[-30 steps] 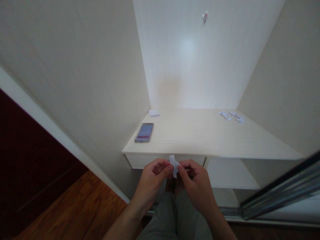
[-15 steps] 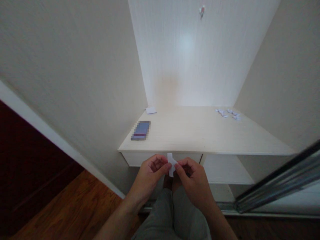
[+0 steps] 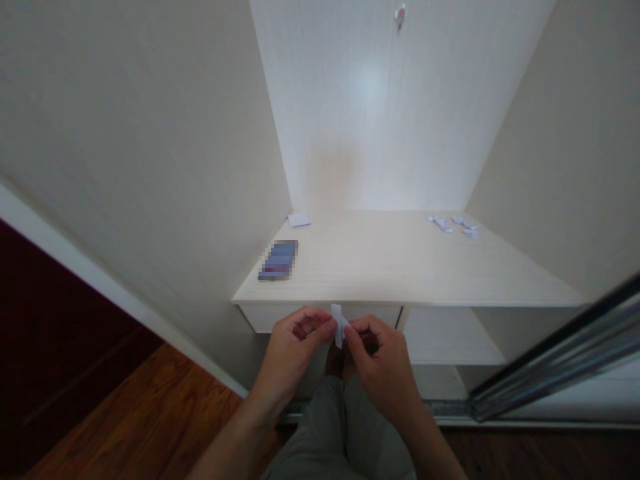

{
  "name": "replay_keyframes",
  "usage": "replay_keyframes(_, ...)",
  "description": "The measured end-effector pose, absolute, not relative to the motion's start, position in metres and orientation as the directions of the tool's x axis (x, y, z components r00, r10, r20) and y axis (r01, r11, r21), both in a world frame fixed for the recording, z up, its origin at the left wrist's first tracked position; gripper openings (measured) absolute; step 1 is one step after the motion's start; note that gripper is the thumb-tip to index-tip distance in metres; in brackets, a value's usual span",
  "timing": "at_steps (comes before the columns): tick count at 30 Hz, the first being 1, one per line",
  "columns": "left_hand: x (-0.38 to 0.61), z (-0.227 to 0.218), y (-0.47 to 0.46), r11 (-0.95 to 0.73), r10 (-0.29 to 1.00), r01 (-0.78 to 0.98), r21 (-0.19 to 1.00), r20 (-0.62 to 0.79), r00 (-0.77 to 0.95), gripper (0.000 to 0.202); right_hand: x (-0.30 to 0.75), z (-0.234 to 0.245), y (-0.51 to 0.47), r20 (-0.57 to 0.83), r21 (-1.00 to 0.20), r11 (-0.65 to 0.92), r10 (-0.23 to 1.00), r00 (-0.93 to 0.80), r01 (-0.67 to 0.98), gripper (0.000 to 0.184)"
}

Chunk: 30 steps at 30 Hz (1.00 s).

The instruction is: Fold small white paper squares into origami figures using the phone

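Note:
A small folded strip of white paper (image 3: pixel 338 325) is held up between my two hands, just in front of the shelf's front edge. My left hand (image 3: pixel 301 343) pinches its left side between thumb and fingers. From the other side my right hand (image 3: pixel 377 347) grips it the same way, with a slanted flap of the paper near the right thumb. The fingertips cover part of the paper, so its exact folds cannot be made out.
Beyond my hands is a pale wooden shelf (image 3: pixel 360 257). A blurred dark-blue flat object (image 3: pixel 279 260) and a white paper piece (image 3: pixel 299 221) lie on its left. Several small folded white papers (image 3: pixel 454 225) rest at the back right. A sliding-door frame (image 3: pixel 550 353) stands at right.
The flap on the paper's right side looks narrower, closer against the strip. Both hands keep their pinch, and the view has shifted slightly.

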<state>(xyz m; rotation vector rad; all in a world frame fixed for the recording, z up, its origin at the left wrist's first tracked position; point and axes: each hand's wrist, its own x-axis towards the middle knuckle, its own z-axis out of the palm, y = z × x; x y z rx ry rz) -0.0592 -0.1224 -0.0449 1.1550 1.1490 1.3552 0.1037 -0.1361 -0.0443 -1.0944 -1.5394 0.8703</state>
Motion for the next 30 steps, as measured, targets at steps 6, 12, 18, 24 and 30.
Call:
replay_keyframes(6,-0.062,-0.050,-0.122,-0.063,0.998,-0.041,0.997,0.062,-0.032,0.023,0.101,-0.048,-0.136,0.334,-0.904,0.340,0.940,-0.069,0.260,0.019)
replay_keyframes(12,-0.067,-0.050,-0.122,-0.024,0.995,-0.036,0.999,0.027,0.091,0.023,0.101,-0.050,-0.135,0.300,-0.927,0.309,0.951,-0.072,0.212,0.019)
replay_keyframes(18,-0.067,-0.049,-0.126,0.000,0.989,-0.025,1.000,0.003,0.145,0.025,0.105,-0.053,-0.137,0.274,-0.956,0.280,0.958,-0.080,0.089,0.019)
replay_keyframes(24,-0.070,-0.044,-0.128,0.019,0.971,-0.035,0.999,-0.010,0.237,0.026,0.110,-0.057,-0.136,0.190,-0.969,0.156,0.967,-0.168,-0.193,0.028)
replay_keyframes(30,-0.072,-0.039,-0.131,0.101,0.931,-0.120,0.988,-0.051,0.362,0.029,0.115,-0.056,-0.130,0.035,-0.918,-0.096,0.946,-0.321,-0.385,0.028)
